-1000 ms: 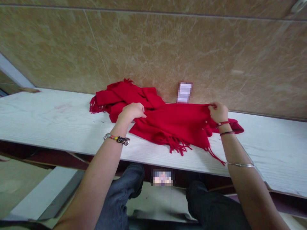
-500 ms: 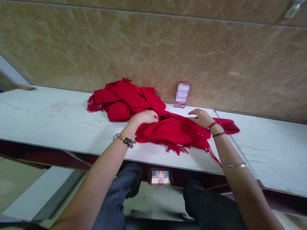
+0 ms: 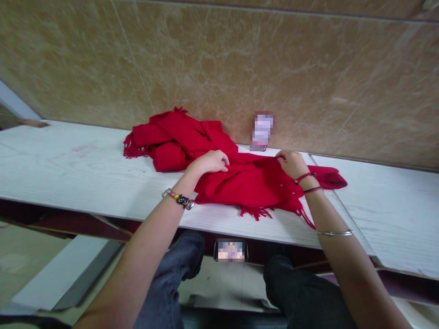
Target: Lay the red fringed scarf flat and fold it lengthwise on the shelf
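Note:
A red scarf (image 3: pixel 254 183) with fringe along its near edge lies across the white tabletop in front of me. Small pale dots show near its right part. My left hand (image 3: pixel 213 161) is closed on the cloth at its upper left, fingers curled in. At the upper right edge, my right hand (image 3: pixel 291 162) pinches the fabric between thumb and fingers. To the left lies a crumpled heap of red fringed cloth (image 3: pixel 178 141), touching the scarf; whether the two are one piece I cannot tell.
Behind the table rises a brown marbled wall (image 3: pixel 206 68). A blurred-out phone-like object (image 3: pixel 262 131) leans against it. The white tabletop (image 3: pixel 68 169) has a seam on the right. Below its front edge, another blurred-out device (image 3: pixel 231 250) shows between my knees.
My right hand has closed onto the scarf's far edge, its fingers having been apart before. The cloth between my hands is drawn flatter, its far edge straighter. The heap stays put.

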Demonstrator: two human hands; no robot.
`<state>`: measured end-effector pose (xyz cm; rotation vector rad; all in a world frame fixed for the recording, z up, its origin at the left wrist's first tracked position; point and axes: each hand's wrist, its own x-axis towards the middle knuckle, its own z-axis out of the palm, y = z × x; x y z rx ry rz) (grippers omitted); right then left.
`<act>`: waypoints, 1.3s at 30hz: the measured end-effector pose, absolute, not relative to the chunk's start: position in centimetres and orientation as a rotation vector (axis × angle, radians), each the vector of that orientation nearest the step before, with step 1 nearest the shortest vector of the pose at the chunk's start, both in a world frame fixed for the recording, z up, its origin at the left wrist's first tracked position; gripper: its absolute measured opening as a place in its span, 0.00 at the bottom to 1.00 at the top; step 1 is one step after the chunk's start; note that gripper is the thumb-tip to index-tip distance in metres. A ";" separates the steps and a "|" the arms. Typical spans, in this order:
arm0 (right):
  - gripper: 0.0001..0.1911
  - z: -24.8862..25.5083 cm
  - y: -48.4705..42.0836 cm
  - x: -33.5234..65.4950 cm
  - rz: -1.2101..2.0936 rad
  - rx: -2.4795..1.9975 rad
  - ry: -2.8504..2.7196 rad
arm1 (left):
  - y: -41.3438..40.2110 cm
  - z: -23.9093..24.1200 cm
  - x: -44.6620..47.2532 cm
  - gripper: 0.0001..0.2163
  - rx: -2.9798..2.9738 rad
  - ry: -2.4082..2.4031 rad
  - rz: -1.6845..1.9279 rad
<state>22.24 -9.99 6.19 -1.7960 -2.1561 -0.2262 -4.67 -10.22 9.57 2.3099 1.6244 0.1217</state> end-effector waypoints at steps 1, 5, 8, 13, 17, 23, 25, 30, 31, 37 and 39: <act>0.16 6.4 -10.0 22.9 -0.246 -1.813 -2.069 | -10.1 10.0 -5.4 0.12 2.316 1.685 0.136; 0.16 7.0 -10.1 25.6 -0.298 -1.886 -1.773 | -9.9 11.2 -8.2 0.11 2.294 1.930 0.055; 0.14 7.2 -10.3 26.4 -0.245 -1.943 -1.826 | -10.2 11.5 -8.8 0.09 2.252 1.885 -0.203; 0.12 7.2 -10.4 25.4 -0.121 -1.910 -2.252 | -10.8 11.1 -7.2 0.10 2.238 1.553 -0.392; 0.14 6.6 -10.1 24.1 -0.184 -1.759 -2.306 | -10.5 10.3 -5.9 0.14 2.385 1.411 -0.240; 0.15 5.4 -9.9 21.7 -0.139 -1.500 -2.419 | -9.6 9.0 -5.4 0.16 2.327 1.225 -0.102; 0.13 5.2 -10.0 20.8 -0.153 -1.573 -2.411 | -9.6 9.0 -5.5 0.15 2.300 1.150 -0.038; 0.10 5.3 -10.2 20.1 -0.180 -1.680 -2.245 | -9.9 9.6 -5.6 0.19 2.241 0.991 -0.025; 0.10 5.5 -10.2 20.3 -0.175 -1.670 -2.179 | -10.0 9.6 -5.6 0.20 2.245 0.996 -0.042; 0.08 6.8 -10.1 22.2 -0.132 -1.638 -1.769 | -10.2 9.5 -5.3 0.21 2.363 1.313 -0.137; 0.08 7.0 -10.1 22.5 -0.109 -1.621 -1.764 | -10.3 9.4 -5.1 0.16 2.396 1.251 -0.229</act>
